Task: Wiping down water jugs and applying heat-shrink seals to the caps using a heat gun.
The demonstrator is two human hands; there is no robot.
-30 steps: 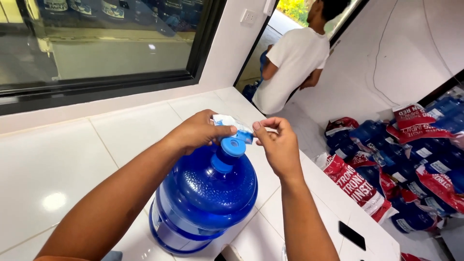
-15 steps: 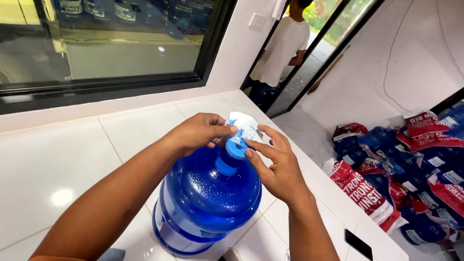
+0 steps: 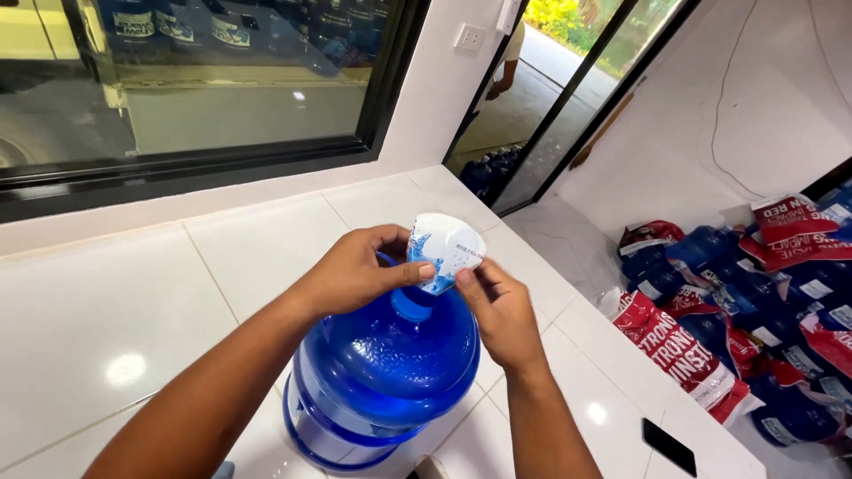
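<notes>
A large blue water jug (image 3: 382,372) stands on the white tiled counter (image 3: 133,302), close to me. Over its neck sits a white and blue plastic cap seal (image 3: 446,250). My left hand (image 3: 359,270) pinches the seal's left side by the bottle neck. My right hand (image 3: 497,306) pinches the seal's lower right edge with thumb and forefinger. The jug's cap is mostly hidden under the seal and my fingers.
A dark window (image 3: 195,80) runs along the back wall. The counter edge drops off at right, with a black phone (image 3: 668,446) near it. Blue jugs with red and white bags (image 3: 754,302) pile on the floor. A person (image 3: 508,62) stands outside the doorway.
The seal went from being held flat between my hands to sitting over the jug's neck. The view shifted, and the person in white moved farther out through the doorway.
</notes>
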